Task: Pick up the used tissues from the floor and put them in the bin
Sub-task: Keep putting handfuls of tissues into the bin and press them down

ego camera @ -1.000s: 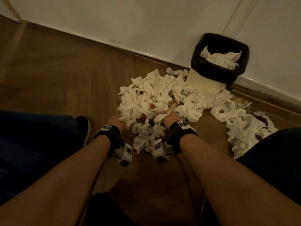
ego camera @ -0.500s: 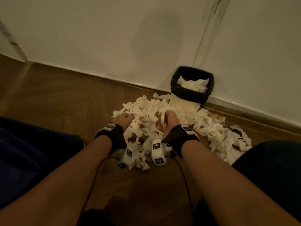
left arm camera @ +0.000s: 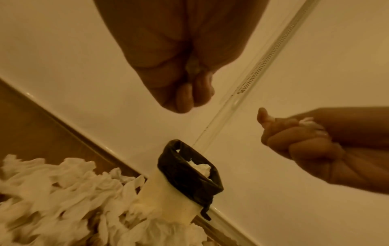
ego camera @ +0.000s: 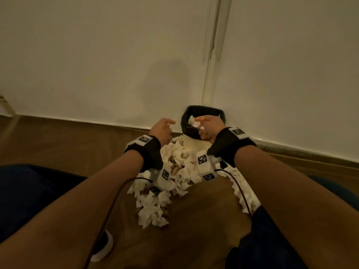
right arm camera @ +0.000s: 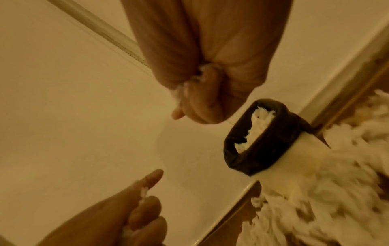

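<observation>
A heap of crumpled white used tissues (ego camera: 151, 210) lies on the wooden floor in front of a small cream bin (ego camera: 194, 145) with a black liner. The bin holds several tissues (right arm camera: 258, 123). My left hand (ego camera: 164, 129) is raised just left of the bin's rim, fingers curled; bits of white tissue (right arm camera: 144, 193) show between them. My right hand (ego camera: 206, 129) hovers in front of the bin's opening, fisted round a wad of tissue (left arm camera: 307, 121). Both hands are in the air, apart from each other and from the heap.
The bin (left arm camera: 189, 174) stands against a white wall with a skirting board (ego camera: 97, 123) and a vertical rail (ego camera: 213, 55) behind it. My knees in dark blue (ego camera: 29, 191) flank the heap. Cables (ego camera: 116, 195) hang from both wrists. A shoe (ego camera: 104, 247) is at bottom left.
Both hands have risen from the heap on the floor and moved forward to the bin, each carrying tissue. The head view has tilted up towards the wall.
</observation>
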`<state>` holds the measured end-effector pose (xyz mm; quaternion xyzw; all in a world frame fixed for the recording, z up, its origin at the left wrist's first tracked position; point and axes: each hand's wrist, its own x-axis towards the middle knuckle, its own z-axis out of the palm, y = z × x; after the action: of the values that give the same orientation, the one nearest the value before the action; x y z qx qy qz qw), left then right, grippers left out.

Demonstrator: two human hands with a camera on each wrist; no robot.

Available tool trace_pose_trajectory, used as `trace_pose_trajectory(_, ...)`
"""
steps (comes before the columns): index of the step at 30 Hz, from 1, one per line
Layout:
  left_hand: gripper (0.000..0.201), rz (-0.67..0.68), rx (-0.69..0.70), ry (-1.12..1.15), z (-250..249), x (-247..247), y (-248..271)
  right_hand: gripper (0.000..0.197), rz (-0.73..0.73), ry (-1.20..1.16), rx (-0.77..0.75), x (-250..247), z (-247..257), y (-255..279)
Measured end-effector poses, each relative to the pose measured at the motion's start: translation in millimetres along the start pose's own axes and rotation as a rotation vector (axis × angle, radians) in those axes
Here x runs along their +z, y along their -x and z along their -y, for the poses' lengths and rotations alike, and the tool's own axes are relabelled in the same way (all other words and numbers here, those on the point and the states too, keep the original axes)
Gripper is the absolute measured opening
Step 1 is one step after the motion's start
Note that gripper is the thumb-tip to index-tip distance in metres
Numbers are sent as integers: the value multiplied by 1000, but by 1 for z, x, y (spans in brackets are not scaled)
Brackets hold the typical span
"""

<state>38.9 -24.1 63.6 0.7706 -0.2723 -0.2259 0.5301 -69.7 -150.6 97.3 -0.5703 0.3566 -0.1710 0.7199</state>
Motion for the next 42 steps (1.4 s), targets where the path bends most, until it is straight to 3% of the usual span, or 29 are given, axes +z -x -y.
trace_pose_trajectory(4, 29, -62, 63, -224, -26, 14, -12, 17, -77, 306, -80, -19, 28, -13)
trace_pose_trajectory(6, 30, -13, -1, -308, -32, 23, -22, 39, -100, 473, -76, -28, 36, -22)
trace_pose_trajectory(8, 39, 33, -39, -430, -37, 33, -31, 43, -56, 695, -94, -35, 41, -27)
trace_pose_trajectory(13, 42, 27, 99, -528, -45, 50, -54, 47, -53, 968, -90, -53, 40, -47)
trace_pose_trajectory(17, 43, 26, 163, -435, -43, 63, -77, 54, -144, 919, -164, -63, 35, -70)
trace_pose_trajectory(22, 24, -46, 260, -282, -39, 79, -103, 29, -283, 728, -271, -72, 25, -102)
trace_pose_trajectory(27, 6, -135, 240, -246, -14, 90, -136, 19, -343, 852, -244, -82, 10, -139)
trace_pose_trajectory(29, 11, -131, 229, -269, -7, 95, -147, 19, -363, 962, -234, -85, 3, -150)
trace_pose_trajectory(34, 28, 12, 244, -399, 9, 112, -161, 31, -296, 1118, -173, -87, -12, -165)
trace_pose_trajectory(37, 34, 123, 195, -490, 17, 118, -161, 47, -104, 1190, -111, -81, -23, -167)
trace_pose_trajectory(39, 36, 116, 186, -500, 20, 118, -160, 54, -59, 1238, -100, -79, -25, -168)
trace_pose_trajectory(42, 36, 36, 231, -467, 19, 111, -155, 53, -137, 1200, -150, -78, -21, -169)
